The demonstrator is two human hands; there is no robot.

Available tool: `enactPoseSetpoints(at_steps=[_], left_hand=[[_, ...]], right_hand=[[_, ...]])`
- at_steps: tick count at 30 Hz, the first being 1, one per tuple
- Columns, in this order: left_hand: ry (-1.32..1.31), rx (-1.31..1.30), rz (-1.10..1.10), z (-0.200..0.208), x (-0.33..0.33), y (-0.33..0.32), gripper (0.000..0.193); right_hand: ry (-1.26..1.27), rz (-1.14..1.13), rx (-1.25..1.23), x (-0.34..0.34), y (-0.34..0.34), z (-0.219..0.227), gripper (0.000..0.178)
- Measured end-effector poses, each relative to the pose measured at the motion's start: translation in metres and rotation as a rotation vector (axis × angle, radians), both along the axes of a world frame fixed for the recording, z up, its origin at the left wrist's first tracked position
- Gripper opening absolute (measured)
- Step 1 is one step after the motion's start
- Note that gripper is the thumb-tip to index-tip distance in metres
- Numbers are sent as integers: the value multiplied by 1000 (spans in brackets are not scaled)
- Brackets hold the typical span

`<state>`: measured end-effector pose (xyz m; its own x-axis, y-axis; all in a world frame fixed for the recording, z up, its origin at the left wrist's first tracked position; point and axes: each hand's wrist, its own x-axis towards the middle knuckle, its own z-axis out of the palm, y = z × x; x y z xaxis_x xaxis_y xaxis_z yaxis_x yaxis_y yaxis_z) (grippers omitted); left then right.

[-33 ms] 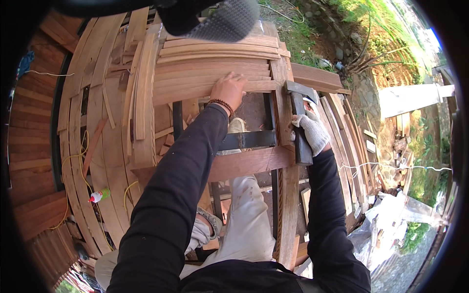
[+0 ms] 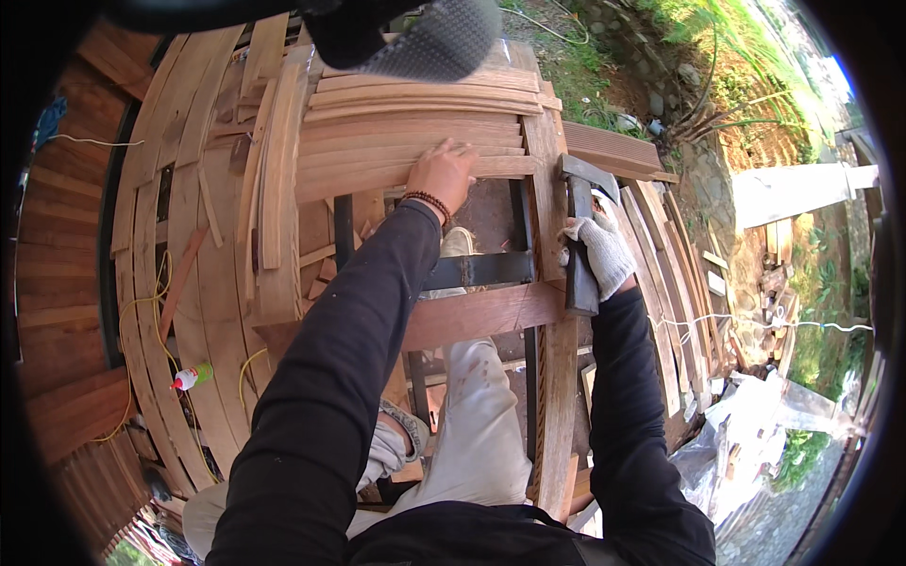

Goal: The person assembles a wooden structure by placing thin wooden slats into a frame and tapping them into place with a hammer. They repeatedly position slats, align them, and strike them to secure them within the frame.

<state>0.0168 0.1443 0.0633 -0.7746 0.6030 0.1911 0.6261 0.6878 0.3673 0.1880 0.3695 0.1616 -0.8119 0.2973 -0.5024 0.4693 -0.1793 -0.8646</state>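
My bare left hand, with a beaded bracelet at its wrist, lies with fingers stretched out on the near edge of the wooden slats. My right hand, in a white glove with fingertips showing, is closed around a dark T-shaped tool with a grey crossbar at its far end. The tool is above or against the long wooden rail; I cannot tell whether they touch. A reddish board crosses the frame below my hands, partly covered by my left forearm.
Dark metal bars span the gap in the frame, over my legs. Planks cover the left side, with a glue bottle and yellow cord. Boards and crumpled plastic sheeting lie to the right.
The tool in my right hand has shifted slightly to the right at its far end. My left hand has not moved.
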Motion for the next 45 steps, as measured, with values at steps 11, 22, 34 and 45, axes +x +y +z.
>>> enactPoseSetpoints(at_steps=[11, 22, 34, 45], left_hand=[[-22, -73, -31, 7, -12, 3, 46], [-4, -64, 22, 9, -3, 5, 44], [-29, -120, 0, 17, -3, 7, 44], [168, -61, 25, 3, 3, 4, 39]], right_hand=[[19, 48, -24, -4, 1, -8, 19], [-4, 131, 76, -3, -2, 11, 14], [-75, 67, -91, 1, -5, 11, 20], [-5, 126, 237, 141, -34, 27, 51]])
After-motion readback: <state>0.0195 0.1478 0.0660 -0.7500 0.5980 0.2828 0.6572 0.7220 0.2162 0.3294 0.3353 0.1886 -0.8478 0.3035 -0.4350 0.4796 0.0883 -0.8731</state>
